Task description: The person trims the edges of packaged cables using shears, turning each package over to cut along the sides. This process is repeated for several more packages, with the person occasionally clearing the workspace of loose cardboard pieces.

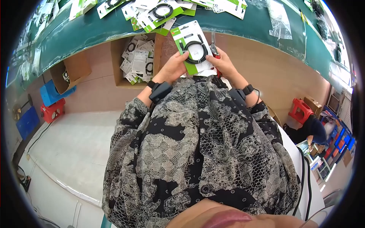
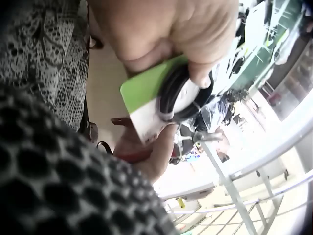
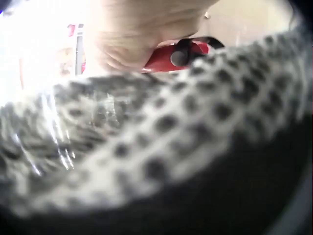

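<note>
A green and white card with a coiled black cable (image 1: pixel 195 50) on it is held up in front of the chest. My left hand (image 1: pixel 175 67) pinches its left edge, thumb on the front near the coil. At the card's right edge, my right hand (image 1: pixel 225 65) has its thumb tip against the coil. That same hand grips a red-handled tool (image 1: pixel 217 57), whose metal end points up past the card. In the left wrist view the cable coil (image 2: pixel 171 95) lies under the left thumb. A red handle (image 3: pixel 164 58) shows below the palm in the right wrist view; the tool's exact kind cannot be told.
More carded cables (image 1: pixel 161 13) lie piled on the green table (image 1: pixel 228 28). Below its edge, a cardboard box (image 1: pixel 118 64) holds several packages. Clear plastic bags (image 1: pixel 279 19) lie at the table's right. A red stool (image 1: pixel 300 110) and another person's arm (image 1: pixel 310 141) are at far right.
</note>
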The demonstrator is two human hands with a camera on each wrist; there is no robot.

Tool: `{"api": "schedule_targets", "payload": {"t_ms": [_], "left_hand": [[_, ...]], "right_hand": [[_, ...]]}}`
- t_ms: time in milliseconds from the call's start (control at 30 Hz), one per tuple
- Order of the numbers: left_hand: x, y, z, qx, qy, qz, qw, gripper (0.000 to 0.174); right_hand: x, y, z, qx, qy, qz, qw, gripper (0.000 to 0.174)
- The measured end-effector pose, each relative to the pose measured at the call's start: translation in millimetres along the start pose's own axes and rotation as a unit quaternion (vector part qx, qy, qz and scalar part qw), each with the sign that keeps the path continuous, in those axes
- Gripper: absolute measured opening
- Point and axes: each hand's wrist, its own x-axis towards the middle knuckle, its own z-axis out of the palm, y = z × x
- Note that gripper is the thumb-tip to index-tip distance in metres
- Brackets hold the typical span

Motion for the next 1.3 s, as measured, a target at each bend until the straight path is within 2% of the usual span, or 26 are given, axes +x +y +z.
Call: {"api": "schedule_targets", "payload": {"t_ms": [33,67,100,133,167,200,300,433,733,833,1000,1100,1133,1233,1300], "left_hand": [[0,-3,2,-0.044,-0.031,0.003,0.999,0.040],[-1,-5,3,-0.046,-0.031,0.002,0.998,0.040],[-1,-5,5,-0.045,-0.019,0.040,0.998,0.038],[0,-4,7,-0.043,-0.007,0.078,0.996,0.037],[0,-3,8,-0.041,0.005,0.116,0.992,0.036],[-2,-1,11,-0.041,0.007,0.117,0.992,0.036],[-7,8,21,-0.047,0.023,0.159,0.986,0.035],[-10,11,28,-0.062,0.030,0.179,0.981,0.036],[-7,-4,28,-0.099,0.032,0.182,0.978,0.038],[-5,-12,28,-0.096,0.051,0.188,0.976,0.038],[-7,-12,26,0.018,0.061,0.209,0.976,0.039],[-6,-6,25,-0.061,0.035,0.164,0.984,0.040],[-6,-6,25,-0.061,0.034,0.166,0.984,0.040],[-5,-14,25,-0.039,0.052,0.162,0.985,0.039],[-4,-16,28,-0.046,0.050,0.159,0.985,0.038]], "right_hand": [[-2,-1,2,-0.061,0.015,-0.027,0.998,0.037],[-5,-4,2,-0.062,0.015,-0.025,0.998,0.037],[-9,-10,0,-0.201,0.049,-0.091,0.974,0.039],[-12,-17,-2,-0.335,0.082,-0.156,0.926,0.041],[-16,-22,-3,-0.459,0.111,-0.218,0.854,0.044],[-20,-24,-3,-0.459,0.110,-0.219,0.854,0.044],[-30,-29,-4,-0.553,0.088,-0.182,0.808,0.046],[-27,-25,-5,-0.569,0.103,-0.196,0.792,0.045],[-26,-25,-1,-0.570,0.114,-0.201,0.788,0.039],[-24,-24,-4,-0.613,0.119,-0.194,0.756,0.035],[-24,-18,-8,-0.616,0.106,-0.189,0.757,0.033],[-19,-15,-3,-0.422,0.042,-0.097,0.900,0.031],[-18,-15,-1,-0.423,0.041,-0.099,0.900,0.031],[-12,-25,14,-0.223,0.121,-0.178,0.951,0.029],[-1,-24,17,-0.227,0.134,-0.191,0.945,0.028]]}}
